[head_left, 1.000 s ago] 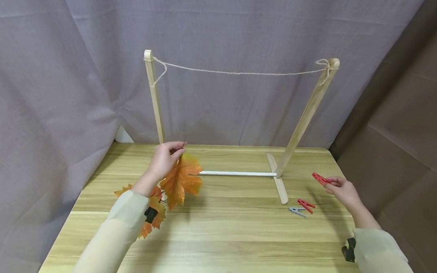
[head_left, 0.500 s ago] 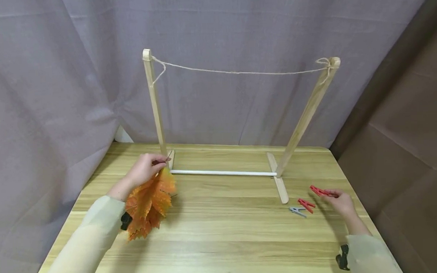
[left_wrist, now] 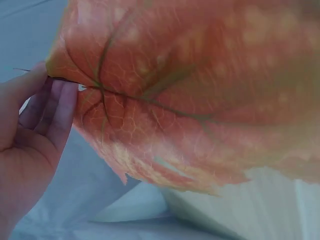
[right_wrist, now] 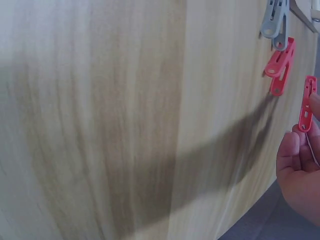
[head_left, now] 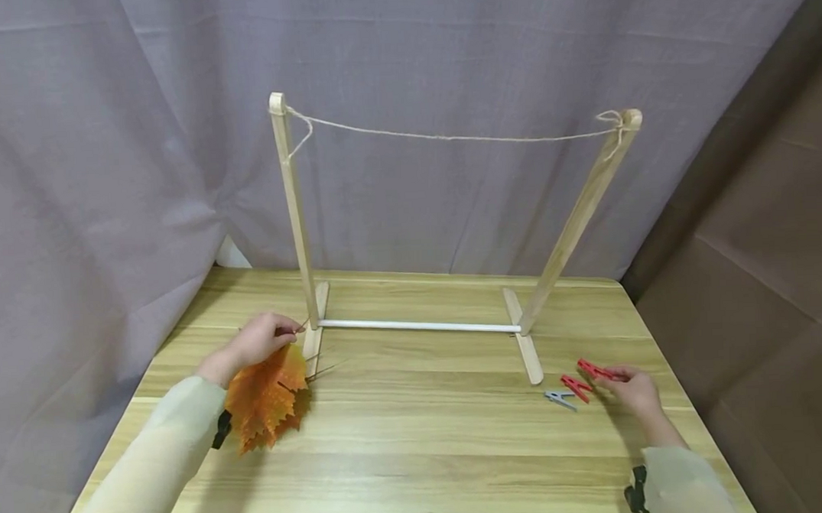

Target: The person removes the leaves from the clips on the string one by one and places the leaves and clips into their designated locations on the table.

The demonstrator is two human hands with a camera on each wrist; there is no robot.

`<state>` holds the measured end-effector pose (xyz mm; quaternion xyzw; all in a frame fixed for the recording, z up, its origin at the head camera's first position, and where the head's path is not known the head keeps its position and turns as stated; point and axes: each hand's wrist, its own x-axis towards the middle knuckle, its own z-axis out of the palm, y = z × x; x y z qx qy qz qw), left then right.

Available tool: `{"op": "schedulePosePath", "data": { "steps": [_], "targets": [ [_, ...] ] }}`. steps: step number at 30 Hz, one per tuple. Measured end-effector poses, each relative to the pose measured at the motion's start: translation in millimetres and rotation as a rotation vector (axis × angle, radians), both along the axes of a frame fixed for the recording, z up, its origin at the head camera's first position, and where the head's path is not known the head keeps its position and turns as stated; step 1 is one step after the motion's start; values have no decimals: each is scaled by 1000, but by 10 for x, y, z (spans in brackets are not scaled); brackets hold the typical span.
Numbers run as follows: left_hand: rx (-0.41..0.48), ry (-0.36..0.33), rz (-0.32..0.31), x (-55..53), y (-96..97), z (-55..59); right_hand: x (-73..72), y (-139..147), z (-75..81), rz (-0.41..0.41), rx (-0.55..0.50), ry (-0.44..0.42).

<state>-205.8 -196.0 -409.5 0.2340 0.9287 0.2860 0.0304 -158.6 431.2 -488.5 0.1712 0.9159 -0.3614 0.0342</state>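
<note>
My left hand pinches an orange artificial maple leaf by its stem, near the left foot of a wooden stand. In the left wrist view the thumb and fingers grip the stem right at the leaf's base, and the blade hangs away from them. More leaf edges and thin stems show behind it, mostly hidden. On the right, my right hand holds a red clothespin between thumb and fingers, above the table. Close by lie a second red clothespin and a grey-blue clothespin.
Two wooden posts stand toward the back of the table, joined low down by a white rod. Twine is strung between their tops. A grey curtain hangs behind the wood-grain table.
My left hand has moved left and nearer to me with the leaf, uncovering the stand's left foot. My right hand has come lower and slightly left, bringing its clothespin closer to the two lying there.
</note>
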Motion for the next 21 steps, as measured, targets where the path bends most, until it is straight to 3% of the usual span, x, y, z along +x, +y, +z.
{"op": "schedulePosePath", "data": {
  "steps": [5,12,15,21],
  "targets": [
    [-64,-35,-41,37,-41,-188,9,13,-52,-3,44,-8],
    [-79,-60,-89,66,-69,-444,31,48,-111,-15,28,-23],
    [-61,-90,-73,79,-69,-547,35,55,-109,-12,25,-23],
    [0,-126,23,116,-51,-723,53,61,-89,-15,14,-21]
  ]
}}
